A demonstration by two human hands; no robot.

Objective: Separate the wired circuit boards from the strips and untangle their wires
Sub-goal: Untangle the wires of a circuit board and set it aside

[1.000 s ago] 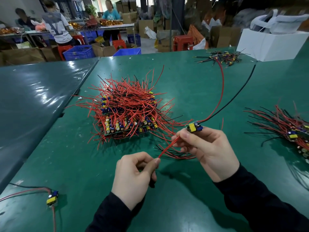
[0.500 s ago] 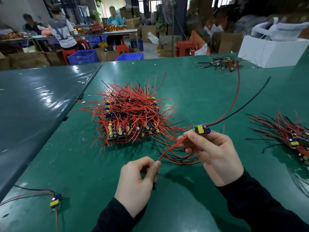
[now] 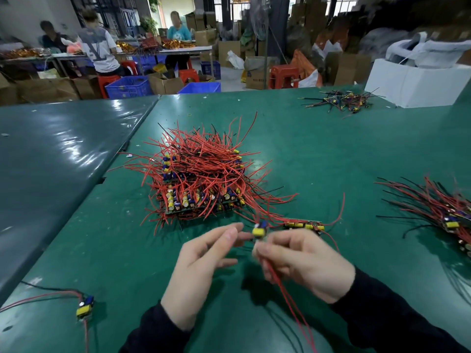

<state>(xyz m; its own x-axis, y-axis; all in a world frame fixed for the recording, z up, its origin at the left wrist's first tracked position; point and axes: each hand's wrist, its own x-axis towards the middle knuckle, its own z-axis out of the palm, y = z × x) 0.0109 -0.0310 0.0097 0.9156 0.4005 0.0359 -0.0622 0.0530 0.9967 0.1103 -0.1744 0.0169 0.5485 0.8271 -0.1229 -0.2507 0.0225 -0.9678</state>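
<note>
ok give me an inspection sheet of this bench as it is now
surface: green table, glossy, seam on the left.
job's things: big pile of wired boards at centre; strip just beyond the hands; small board held up.
clutter: loose board near left; wired boards right; small heap far right.
grippers: right hand pinches the small board; left hand open, fingers near it.
cables: red wires trail from the right hand toward the camera.
surroundings: white box, blue crates, cartons, red stools, people at a far table.
</note>
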